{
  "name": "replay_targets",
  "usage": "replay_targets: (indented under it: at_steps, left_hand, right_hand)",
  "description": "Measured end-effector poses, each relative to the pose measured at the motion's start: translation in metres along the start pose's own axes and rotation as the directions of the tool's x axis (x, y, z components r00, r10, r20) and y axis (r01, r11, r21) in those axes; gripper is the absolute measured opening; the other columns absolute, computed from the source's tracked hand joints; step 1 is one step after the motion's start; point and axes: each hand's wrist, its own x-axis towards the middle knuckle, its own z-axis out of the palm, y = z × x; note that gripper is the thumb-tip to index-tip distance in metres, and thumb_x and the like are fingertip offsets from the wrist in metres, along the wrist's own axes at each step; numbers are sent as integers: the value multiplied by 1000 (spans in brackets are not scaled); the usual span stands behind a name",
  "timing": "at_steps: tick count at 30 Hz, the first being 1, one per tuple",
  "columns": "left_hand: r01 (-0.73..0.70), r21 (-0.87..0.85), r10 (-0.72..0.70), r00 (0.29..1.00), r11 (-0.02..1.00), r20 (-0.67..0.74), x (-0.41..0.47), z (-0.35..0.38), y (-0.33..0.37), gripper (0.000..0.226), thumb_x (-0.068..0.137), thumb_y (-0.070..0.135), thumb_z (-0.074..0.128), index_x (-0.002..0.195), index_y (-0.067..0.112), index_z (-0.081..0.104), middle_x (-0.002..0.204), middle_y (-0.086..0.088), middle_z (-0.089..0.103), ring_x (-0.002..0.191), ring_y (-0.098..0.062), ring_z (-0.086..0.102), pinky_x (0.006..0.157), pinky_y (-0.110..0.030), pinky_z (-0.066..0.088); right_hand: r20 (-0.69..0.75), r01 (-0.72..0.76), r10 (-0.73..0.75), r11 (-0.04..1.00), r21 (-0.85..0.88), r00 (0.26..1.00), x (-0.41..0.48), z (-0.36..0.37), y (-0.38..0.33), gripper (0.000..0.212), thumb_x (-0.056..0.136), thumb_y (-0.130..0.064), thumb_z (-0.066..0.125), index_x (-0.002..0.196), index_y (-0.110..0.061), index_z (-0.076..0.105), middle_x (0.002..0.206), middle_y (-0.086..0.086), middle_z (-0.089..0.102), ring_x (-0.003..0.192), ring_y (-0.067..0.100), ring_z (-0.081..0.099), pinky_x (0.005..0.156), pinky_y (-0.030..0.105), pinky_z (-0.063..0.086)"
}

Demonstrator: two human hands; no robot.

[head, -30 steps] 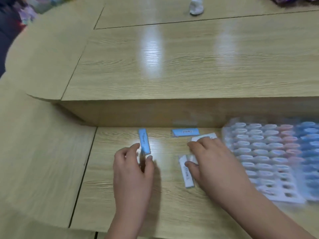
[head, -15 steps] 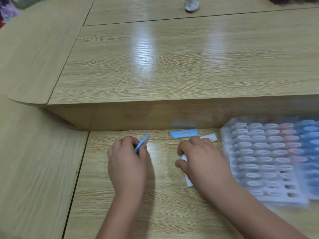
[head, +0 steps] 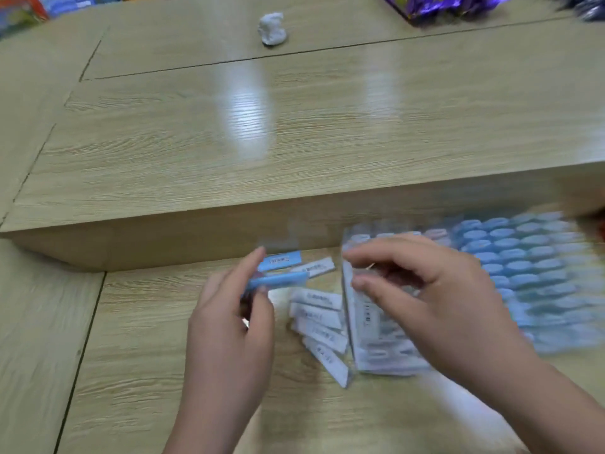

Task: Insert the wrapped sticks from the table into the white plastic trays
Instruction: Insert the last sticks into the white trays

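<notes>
My left hand (head: 229,326) pinches a blue wrapped stick (head: 278,280), held level above the table. Behind it lie another blue stick (head: 280,261) and a white one (head: 314,267). Several white wrapped sticks (head: 319,322) lie side by side between my hands. My right hand (head: 435,309) hovers over the left edge of the white plastic trays (head: 389,358), its thumb and fingers closed on what looks like a white wrapped stick (head: 366,314); blur makes this unsure. The trays' rows (head: 540,273) hold mostly blue stick ends, a few pink.
A raised wooden table step (head: 294,221) runs just behind the sticks and trays. On the upper level sit a white crumpled lump (head: 271,29) and a shiny purple bag (head: 442,4). Coloured packets (head: 39,8) show at the far left corner.
My left hand has lifted the blue stick and turned it level. My right hand has left the white sticks, now uncovered, and moved right to the tray's left edge.
</notes>
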Motion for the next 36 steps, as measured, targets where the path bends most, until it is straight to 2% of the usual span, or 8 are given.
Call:
replay_targets:
  at_steps: [3,6,11,18,27,30,34,36]
  left_hand:
    - [-36,-94,38,999,995,21,-5,21,29,47,90,18,67,113,58,54,98,19,65,88,-5,65,76,-11,48]
    - [-32,-190,42,998,981,47,-14,47,53,33,81,32,67,107,51,58,95,16,68,86,-8,67,76,-25,52]
    - [-101,-162,108,994,982,33,-25,84,72,22,84,31,66,101,43,59,97,23,68,86,-4,67,71,-13,51]
    - [-86,-229,76,996,970,-53,-38,100,56,27,90,22,65,106,44,63,103,17,68,91,-9,68,76,-15,51]
    - [-90,-234,71,994,968,-88,-40,108,49,29,93,19,63,110,42,60,104,20,65,91,-9,66,76,-14,50]
    - [-84,-223,69,995,971,-74,-41,111,46,29,93,20,63,110,43,60,106,21,65,94,-10,67,78,-17,52]
    - [-104,-209,91,994,972,-68,-43,113,46,30,93,19,62,110,44,60,109,21,64,98,-11,66,78,-12,49]
    - [-110,-207,99,993,972,-61,-43,112,46,30,93,19,62,110,44,60,109,21,64,98,-11,66,78,-12,49]
  right_hand:
    - [-107,-51,51,999,4,993,-14,-57,16,35,80,-15,76,97,-44,71,97,-23,69,88,-2,67,74,4,46]
    - [-173,-68,67,998,1,983,-34,-95,36,45,79,-2,75,99,-42,70,97,-18,69,88,-2,67,76,2,44]
    - [-145,39,-52,995,-93,988,-61,-99,54,27,80,-13,74,95,-35,71,98,-20,66,93,1,66,78,6,46]
    - [-52,161,-173,969,-188,984,-71,-67,76,14,86,-11,73,97,-21,73,98,-14,65,96,-2,63,81,13,47]
    - [-41,178,-197,942,-284,979,-69,-66,85,17,79,-4,76,87,-19,76,94,-10,70,87,3,66,73,21,51]
    - [-9,217,-230,931,-292,973,-69,-63,88,14,77,-8,73,86,-19,77,93,-10,71,87,0,65,76,16,50]
    - [33,272,-275,913,-304,961,-71,-52,96,13,79,-11,73,88,-20,78,95,-11,71,89,2,66,74,22,52]
    - [20,261,-268,915,-308,963,-72,-48,98,14,82,-16,71,93,-22,76,96,-13,71,89,1,65,76,19,51]
